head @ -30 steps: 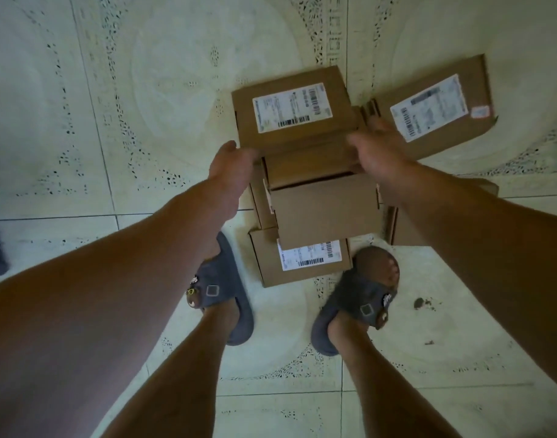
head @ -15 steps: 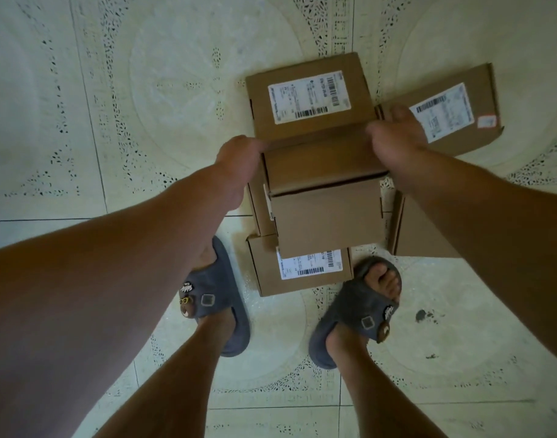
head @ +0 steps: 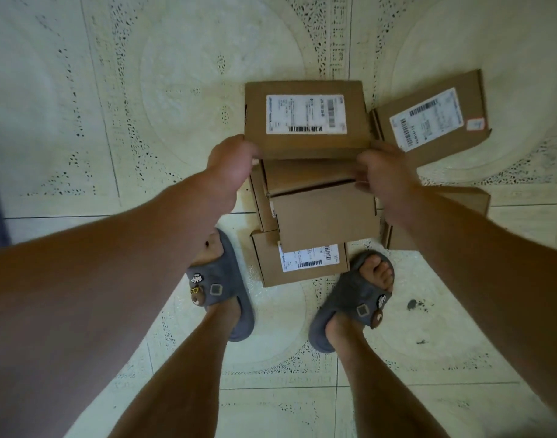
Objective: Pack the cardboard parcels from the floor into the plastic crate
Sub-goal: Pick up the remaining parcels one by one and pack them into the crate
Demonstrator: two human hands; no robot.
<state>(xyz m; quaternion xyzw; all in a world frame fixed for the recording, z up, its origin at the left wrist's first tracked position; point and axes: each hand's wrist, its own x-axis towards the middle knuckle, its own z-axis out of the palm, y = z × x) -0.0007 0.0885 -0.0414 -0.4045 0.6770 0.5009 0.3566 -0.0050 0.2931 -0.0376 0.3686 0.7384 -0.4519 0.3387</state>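
Step in hand: lift the stacked parcels off the floor (head: 81,90). The left hand (head: 231,161) clamps the left side of the top parcel (head: 305,116); the right hand (head: 383,172) clamps the right side, where it meets the parcel below (head: 326,213). Press inward evenly and keep the top face level, or the lower parcels may slide out. A labelled parcel (head: 302,262) lies on the floor between the feet; another parcel (head: 432,116) lies toward the right edge. The crate is not in view.

Compared with half a second ago, the top parcel sits squarer and both hands stay on its sides.
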